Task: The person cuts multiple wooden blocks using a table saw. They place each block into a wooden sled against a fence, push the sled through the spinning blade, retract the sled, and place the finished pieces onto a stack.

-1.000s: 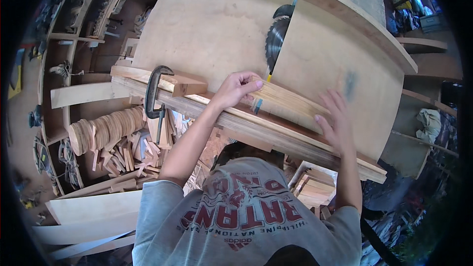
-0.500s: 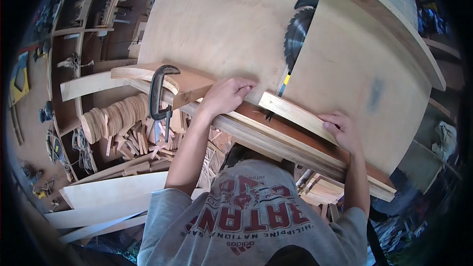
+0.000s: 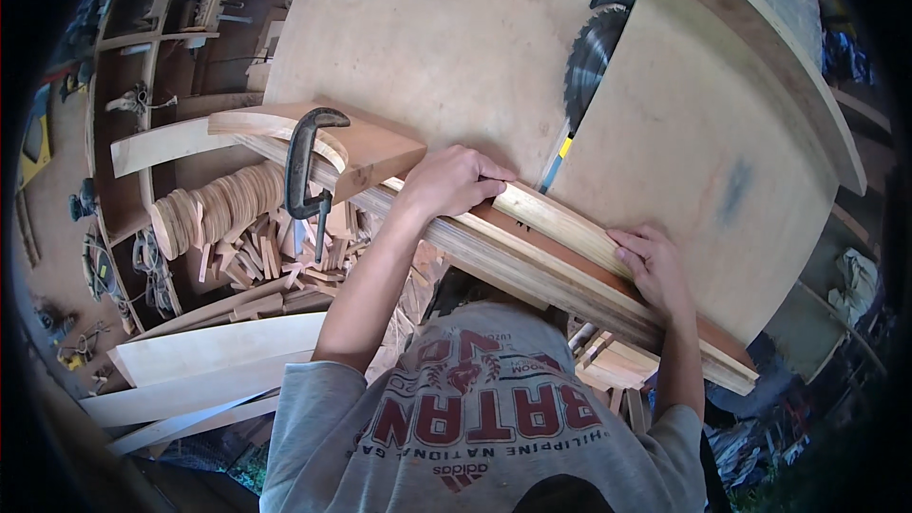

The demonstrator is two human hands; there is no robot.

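A pale wooden strip (image 3: 562, 228) lies along the near edge of the plywood panel (image 3: 446, 57), beside the reddish-brown face of the wooden fence (image 3: 617, 309). My left hand (image 3: 454, 182) is closed on the strip's left end, fingertips and thumb pinching it. At its right end, my right hand (image 3: 655, 271) grips it between fingers and thumb. Beyond the strip, a toothed circular saw blade (image 3: 591, 62) stands up through a slot in the panel. A black C-clamp (image 3: 300, 166) holds a wooden block (image 3: 380, 147) to the fence, left of my left hand.
A raised wooden rail (image 3: 760, 52) borders the panel's far side. Below left are a row of rounded wooden pieces (image 3: 218, 214), a heap of offcuts (image 3: 261, 261) and long pale boards (image 3: 223, 347). Shelves with tools stand at far left, including a yellow-handled saw (image 3: 36, 147).
My left hand has moved right and taken hold of the strip's left end. The strip has shifted left and toward me, closer to the fence, with my right hand still on it.
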